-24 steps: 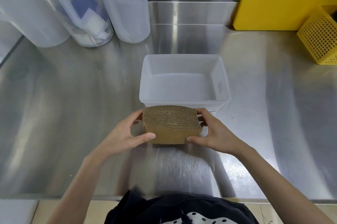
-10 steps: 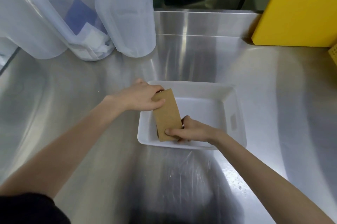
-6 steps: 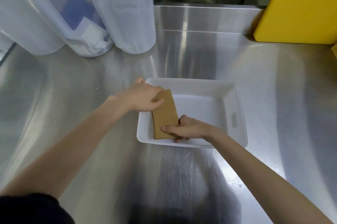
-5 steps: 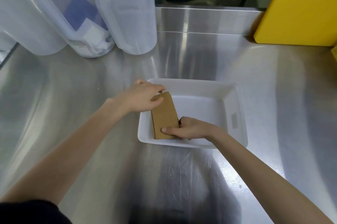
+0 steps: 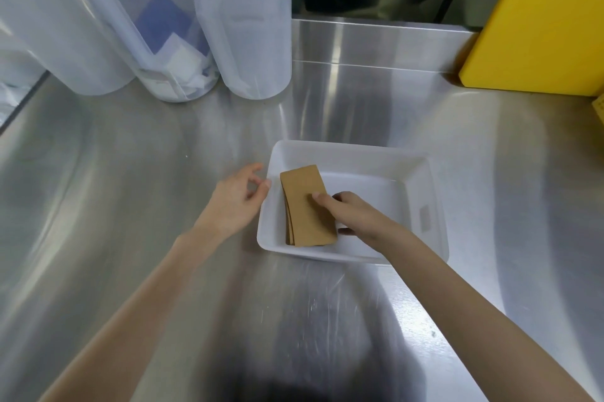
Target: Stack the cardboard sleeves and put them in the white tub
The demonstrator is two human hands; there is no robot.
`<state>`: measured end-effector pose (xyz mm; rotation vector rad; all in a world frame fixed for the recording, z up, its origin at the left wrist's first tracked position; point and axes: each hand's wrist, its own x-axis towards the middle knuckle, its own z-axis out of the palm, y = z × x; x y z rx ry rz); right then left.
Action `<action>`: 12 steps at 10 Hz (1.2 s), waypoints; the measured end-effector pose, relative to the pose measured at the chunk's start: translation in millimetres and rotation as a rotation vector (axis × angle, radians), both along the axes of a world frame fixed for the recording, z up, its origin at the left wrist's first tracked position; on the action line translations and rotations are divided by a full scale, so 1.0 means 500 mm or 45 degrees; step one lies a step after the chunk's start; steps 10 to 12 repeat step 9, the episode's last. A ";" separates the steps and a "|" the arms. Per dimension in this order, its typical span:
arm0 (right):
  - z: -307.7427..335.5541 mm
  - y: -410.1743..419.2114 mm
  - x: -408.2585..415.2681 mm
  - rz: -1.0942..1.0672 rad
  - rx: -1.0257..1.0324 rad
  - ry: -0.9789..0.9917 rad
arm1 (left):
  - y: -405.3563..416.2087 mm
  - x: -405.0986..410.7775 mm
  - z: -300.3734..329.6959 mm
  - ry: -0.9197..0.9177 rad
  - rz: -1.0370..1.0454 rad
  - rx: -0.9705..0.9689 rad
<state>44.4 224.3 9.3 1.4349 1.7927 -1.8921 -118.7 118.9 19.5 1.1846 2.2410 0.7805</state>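
A stack of brown cardboard sleeves (image 5: 304, 202) lies flat inside the white tub (image 5: 425, 192), against its left wall. My right hand (image 5: 346, 215) reaches into the tub; its fingertips rest on top of the stack and the thumb touches the stack's right edge. My left hand (image 5: 237, 202) hovers just outside the tub's left rim with its fingers loosely apart, holding nothing.
The tub stands on a steel counter (image 5: 130, 205). Three tall translucent plastic containers (image 5: 183, 19) stand at the back left. A yellow box (image 5: 542, 19) stands at the back right, with the corner of a yellow basket (image 5: 599, 107) at the right edge.
The stack went from the counter into the tub and now lies flat. My left hand has let go of it and pulled back outside the rim; my right hand stays on it.
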 end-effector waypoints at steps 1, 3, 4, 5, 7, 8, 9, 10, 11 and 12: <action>-0.004 -0.018 -0.019 -0.030 -0.045 0.026 | -0.004 0.008 -0.007 -0.071 0.011 0.026; -0.015 -0.044 -0.051 -0.036 -0.080 0.071 | -0.005 0.012 -0.007 -0.089 0.024 0.051; -0.021 -0.048 -0.059 -0.038 -0.077 0.059 | -0.008 0.013 -0.007 -0.093 0.023 0.073; -0.029 -0.052 -0.061 0.005 -0.050 0.038 | -0.008 0.017 -0.004 -0.109 0.028 0.096; -0.004 -0.044 -0.046 0.096 0.017 -0.008 | -0.008 0.015 0.000 -0.153 0.044 0.025; 0.014 -0.034 -0.033 0.142 0.151 -0.069 | -0.004 0.012 0.007 -0.103 0.029 -0.010; 0.044 -0.028 -0.009 0.181 0.464 -0.143 | 0.001 0.013 0.019 0.043 -0.005 -0.056; 0.044 -0.028 -0.009 0.181 0.464 -0.143 | 0.001 0.013 0.019 0.043 -0.005 -0.056; 0.044 -0.028 -0.009 0.181 0.464 -0.143 | 0.001 0.013 0.019 0.043 -0.005 -0.056; 0.044 -0.028 -0.009 0.181 0.464 -0.143 | 0.001 0.013 0.019 0.043 -0.005 -0.056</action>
